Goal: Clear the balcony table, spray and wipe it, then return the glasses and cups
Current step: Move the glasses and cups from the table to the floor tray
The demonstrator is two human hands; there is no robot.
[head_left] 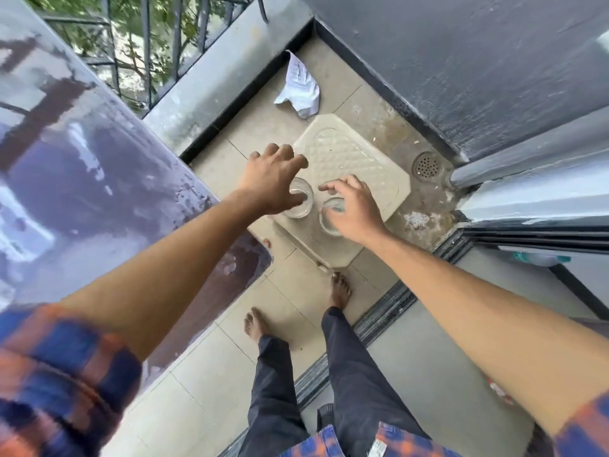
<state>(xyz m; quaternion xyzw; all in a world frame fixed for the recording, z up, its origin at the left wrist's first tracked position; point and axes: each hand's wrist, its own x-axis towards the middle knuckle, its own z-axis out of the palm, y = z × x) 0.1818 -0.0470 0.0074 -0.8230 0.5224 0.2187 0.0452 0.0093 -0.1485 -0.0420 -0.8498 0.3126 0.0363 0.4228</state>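
Two clear glasses stand side by side on the near part of a beige plastic stool (pixel 346 153) on the balcony floor. My left hand (pixel 270 183) hovers over the left glass (pixel 302 206) with its fingers spread and the thumb near the rim. Above the right glass (pixel 328 223), my right hand (pixel 354 212) is curled loosely, fingers apart, partly hiding it. Neither hand is closed around a glass. The balcony table (pixel 99 192), with a wet, reflective dark top, fills the left side.
A crumpled white paper (pixel 301 84) lies on the floor beyond the stool. A round floor drain (pixel 427 165) sits by the grey wall and pipe. The sliding door track (pixel 379 315) runs beside my bare feet. A metal railing (pixel 148 54) borders the balcony.
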